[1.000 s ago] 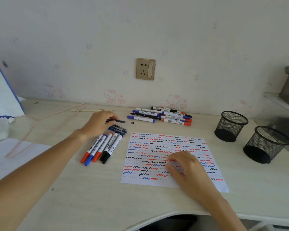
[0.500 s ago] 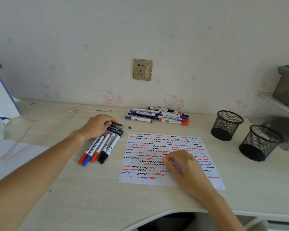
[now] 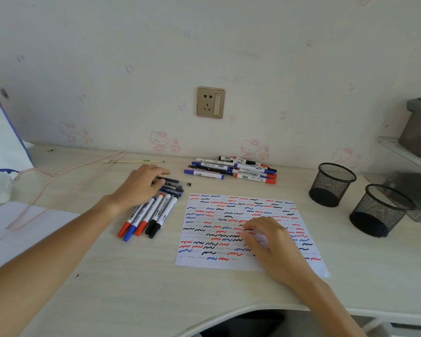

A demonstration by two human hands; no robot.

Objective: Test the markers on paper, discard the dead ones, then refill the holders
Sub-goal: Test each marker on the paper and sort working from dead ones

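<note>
Our left hand (image 3: 141,184) lies open on the capped markers (image 3: 151,215) — red, blue, black tips; right hand (image 3: 270,242) rests, fingers relaxed, on squiggle-covered paper (image 3: 204,239).

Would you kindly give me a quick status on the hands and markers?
Left hand resting on dark pens by the marker row. Right hand flat on test paper. Both mesh holders unobstructed.

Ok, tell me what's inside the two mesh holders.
Both mesh holders look empty: only dark mesh shows inside, no markers. The near walls hide part of each floor, so small items there cannot be ruled out.
</note>
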